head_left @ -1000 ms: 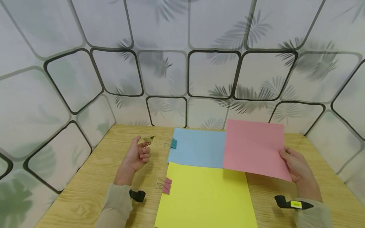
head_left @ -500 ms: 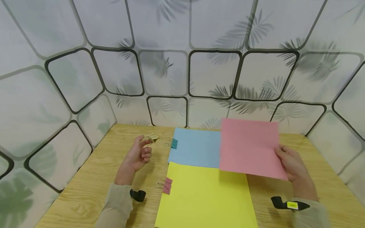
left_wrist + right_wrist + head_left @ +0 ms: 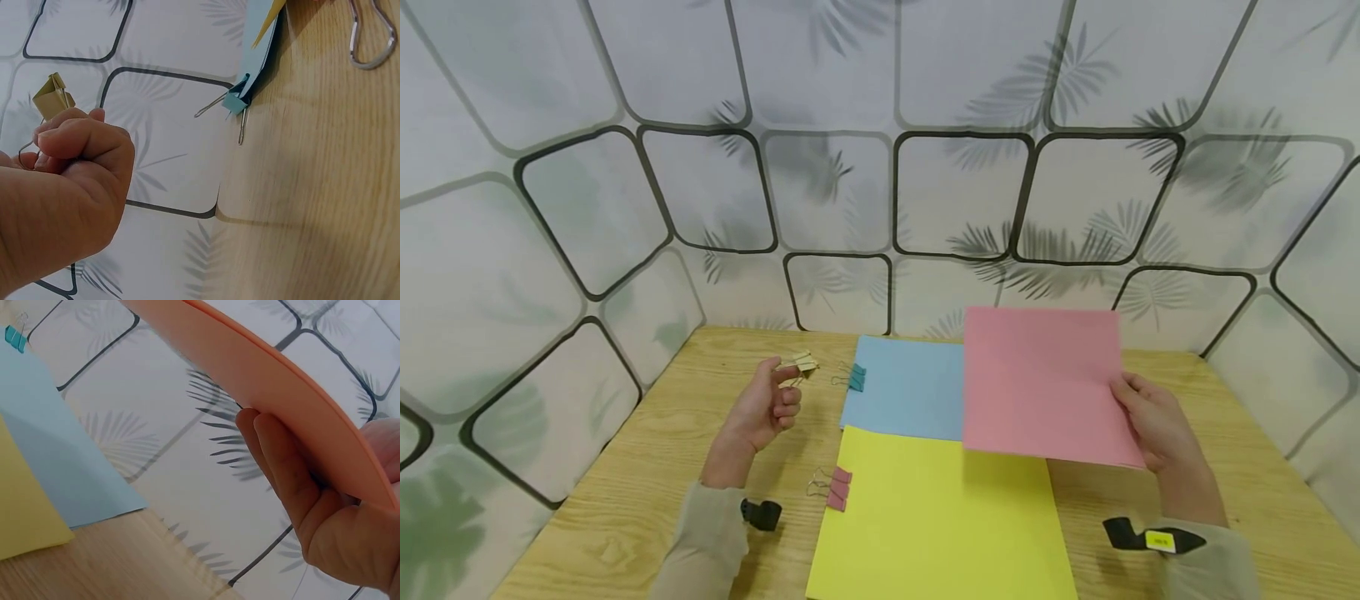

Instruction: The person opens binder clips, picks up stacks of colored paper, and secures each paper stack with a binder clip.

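Observation:
My left hand (image 3: 758,412) holds a yellow binder clip (image 3: 805,362) by its wire handles, above the table's left side. In the left wrist view the clip's body (image 3: 54,99) points away from the curled fingers. On the right, my right hand (image 3: 1157,421) pinches the right edge of a stack of pink paper (image 3: 1041,383), raised over the blue and yellow sheets. The right wrist view shows fingers under the pink stack (image 3: 269,381). Blue paper (image 3: 902,387) lies at the back with a teal binder clip (image 3: 857,377) on its left edge. Yellow paper (image 3: 940,517) in front carries a pink binder clip (image 3: 838,489).
The wooden table (image 3: 617,500) runs back to a patterned wall covering (image 3: 955,192) that also rises at both sides. The yellow paper's back edge overlaps the blue paper's front edge. The pink stack hides the right part of the blue paper.
My right hand has carried the pink paper leftward over the blue paper. In my left hand the yellow clip has turned, while the hand itself has barely moved.

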{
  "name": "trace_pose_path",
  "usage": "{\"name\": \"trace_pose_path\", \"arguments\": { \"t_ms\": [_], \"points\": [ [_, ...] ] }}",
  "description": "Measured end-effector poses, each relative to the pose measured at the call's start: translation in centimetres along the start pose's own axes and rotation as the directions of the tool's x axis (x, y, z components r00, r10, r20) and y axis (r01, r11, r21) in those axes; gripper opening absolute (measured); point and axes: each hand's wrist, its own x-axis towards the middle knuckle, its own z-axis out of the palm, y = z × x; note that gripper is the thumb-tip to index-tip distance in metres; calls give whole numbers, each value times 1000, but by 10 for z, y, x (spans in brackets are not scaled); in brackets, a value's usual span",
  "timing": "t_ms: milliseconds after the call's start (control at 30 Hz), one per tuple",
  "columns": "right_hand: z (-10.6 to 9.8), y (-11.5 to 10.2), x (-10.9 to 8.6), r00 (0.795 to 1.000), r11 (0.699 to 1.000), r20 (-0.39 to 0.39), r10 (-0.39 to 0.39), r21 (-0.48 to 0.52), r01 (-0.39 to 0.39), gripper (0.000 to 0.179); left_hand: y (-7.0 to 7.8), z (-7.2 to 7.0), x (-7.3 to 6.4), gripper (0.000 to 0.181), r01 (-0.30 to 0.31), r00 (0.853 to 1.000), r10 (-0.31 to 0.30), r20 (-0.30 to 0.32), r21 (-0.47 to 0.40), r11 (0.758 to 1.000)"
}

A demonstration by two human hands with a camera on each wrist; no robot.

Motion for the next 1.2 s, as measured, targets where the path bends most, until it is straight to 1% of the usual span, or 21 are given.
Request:
{"name": "trace_pose_path", "arguments": {
  "t_ms": [67,167,233,267,333,467,700,733,767,867,933,967,1100,1200],
  "points": [
    [2,-1,-1,1000,1000,8,-5,28,5,68,0,1,0,35,-5,1000,5,4,16,1000],
    [4,-3,-2,1000,996,17,-12,93,10,50,0,2,-1,37,-12,1000,12,6,54,998],
    [5,-4,-3,1000,993,23,-18,116,16,38,0,3,-1,39,-17,1000,17,8,89,996],
    [6,-5,-3,999,993,24,-22,121,19,35,0,3,-1,40,-20,1000,19,10,110,994],
    [8,-5,-3,999,992,30,-33,121,29,36,0,3,-1,42,-30,999,27,26,153,988],
    [10,-6,-3,998,994,40,-43,106,38,47,1,2,-2,42,-50,998,39,58,206,977],
    [14,-9,-4,1000,999,18,-25,42,24,75,7,-2,-5,40,-82,995,70,68,181,980],
    [16,-9,-5,1000,999,10,-25,46,24,72,8,-3,-6,40,-88,995,77,69,177,980],
    [17,-8,-5,999,998,5,-32,55,32,64,10,-3,-7,40,-93,994,82,68,173,981],
    [23,-7,-7,998,995,-14,-53,88,54,33,15,-6,-11,39,-105,993,96,61,156,982],
    [27,-8,-7,998,992,-21,-59,113,61,17,18,-7,-14,39,-116,993,109,55,143,983],
    [29,-9,-7,998,992,-21,-61,114,63,15,20,-7,-15,39,-120,992,113,56,136,983],
    [38,-17,-8,999,991,-19,-43,126,45,22,25,-6,-19,38,-139,989,130,76,117,983],
    [45,-23,-9,999,987,-20,-48,155,51,18,28,-5,-20,38,-147,987,137,87,108,983]
  ]
}}
